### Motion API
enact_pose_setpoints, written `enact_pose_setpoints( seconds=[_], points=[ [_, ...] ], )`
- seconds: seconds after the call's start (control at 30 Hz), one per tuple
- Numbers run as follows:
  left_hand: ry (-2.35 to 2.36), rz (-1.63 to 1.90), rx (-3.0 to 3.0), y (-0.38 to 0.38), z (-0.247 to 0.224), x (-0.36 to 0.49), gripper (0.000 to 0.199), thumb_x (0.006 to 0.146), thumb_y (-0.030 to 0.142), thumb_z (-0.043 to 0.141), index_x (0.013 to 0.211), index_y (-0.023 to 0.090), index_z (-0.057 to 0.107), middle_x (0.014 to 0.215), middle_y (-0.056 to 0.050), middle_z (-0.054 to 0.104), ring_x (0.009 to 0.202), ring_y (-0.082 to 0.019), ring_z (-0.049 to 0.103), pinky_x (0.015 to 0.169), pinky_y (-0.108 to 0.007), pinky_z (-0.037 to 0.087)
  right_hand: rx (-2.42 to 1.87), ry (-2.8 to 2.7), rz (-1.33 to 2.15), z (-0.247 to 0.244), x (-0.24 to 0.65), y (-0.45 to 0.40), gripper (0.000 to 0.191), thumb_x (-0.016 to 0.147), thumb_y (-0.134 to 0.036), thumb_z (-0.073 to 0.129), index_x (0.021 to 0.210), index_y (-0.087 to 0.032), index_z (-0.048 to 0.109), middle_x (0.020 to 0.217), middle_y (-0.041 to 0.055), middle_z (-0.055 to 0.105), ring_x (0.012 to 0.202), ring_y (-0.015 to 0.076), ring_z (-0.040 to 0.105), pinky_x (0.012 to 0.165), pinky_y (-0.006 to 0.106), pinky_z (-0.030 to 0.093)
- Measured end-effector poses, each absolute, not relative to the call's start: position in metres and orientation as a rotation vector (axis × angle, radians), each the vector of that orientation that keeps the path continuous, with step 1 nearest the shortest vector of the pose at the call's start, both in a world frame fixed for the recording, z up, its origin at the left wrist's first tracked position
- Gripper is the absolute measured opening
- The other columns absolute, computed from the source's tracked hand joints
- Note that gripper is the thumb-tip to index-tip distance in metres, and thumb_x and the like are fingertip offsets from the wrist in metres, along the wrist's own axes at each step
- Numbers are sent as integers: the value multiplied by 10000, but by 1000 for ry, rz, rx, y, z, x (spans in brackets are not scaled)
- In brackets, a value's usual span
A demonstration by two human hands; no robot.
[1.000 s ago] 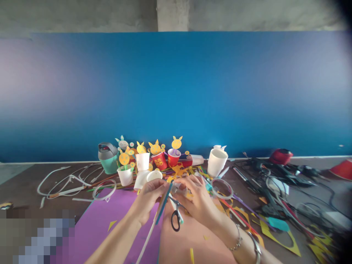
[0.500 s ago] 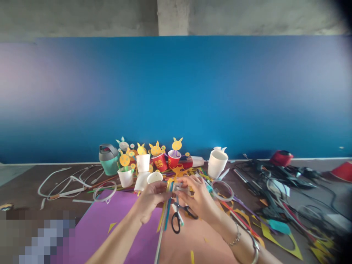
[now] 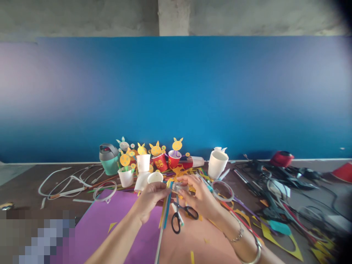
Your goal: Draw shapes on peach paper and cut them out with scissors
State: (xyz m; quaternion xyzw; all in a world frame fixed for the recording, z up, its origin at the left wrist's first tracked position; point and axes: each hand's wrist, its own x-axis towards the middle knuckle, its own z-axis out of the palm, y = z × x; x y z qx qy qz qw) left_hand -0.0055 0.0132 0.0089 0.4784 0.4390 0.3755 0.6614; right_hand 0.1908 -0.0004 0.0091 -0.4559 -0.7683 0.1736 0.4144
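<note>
My left hand (image 3: 151, 200) grips a bundle of thin straws (image 3: 167, 209), blue and yellow, standing nearly upright by its fingertips. My right hand (image 3: 199, 195) pinches a small transparent piece (image 3: 178, 188) against the top of that bundle. Below both hands, black-handled scissors (image 3: 178, 216) lie on a salmon-pink paper sheet (image 3: 198, 244). A long pale strip (image 3: 158, 249) runs down from the bundle toward the bottom edge of the picture. A purple paper sheet (image 3: 118, 231) lies to the left.
Behind my hands stand white cups (image 3: 125, 177) and red cups (image 3: 160, 162) with yellow paper rabbit faces on sticks, plus a green-grey kettle (image 3: 109, 159). Loose cables (image 3: 275, 187) and yellow paper offcuts (image 3: 275, 240) lie to the right. White tubing (image 3: 63, 183) lies to the left. A blue wall (image 3: 176, 99) stands behind.
The straw bundle has swung from leaning down-left to nearly upright. My right hand has shifted slightly right with its fingers more spread, and the long pale strip now hangs steeper.
</note>
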Motion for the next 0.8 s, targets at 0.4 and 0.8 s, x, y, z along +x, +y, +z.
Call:
enact_pose_setpoints(
  seconds=[0.4,0.8],
  points=[
    [1087,832,1151,17,2,-6,286,662,392,748,764,147,641,699,-27,680,659,-168,649,587,-231,447,-1136,-1876,569,-7,194,13,218,849,-227,548,1062,-209,596,1019,58,656,960,204,610,829,337,477],
    [1145,807,1529,20,-11,-9,250,708,379,676,777,140,708,639,-6,650,550,-127,542,530,-216,400,-1701,-2319,307,-21,175,-21,178,616,-323,704,584,-208,573,568,26,631,530,196,596,443,253,302]
  ],
)
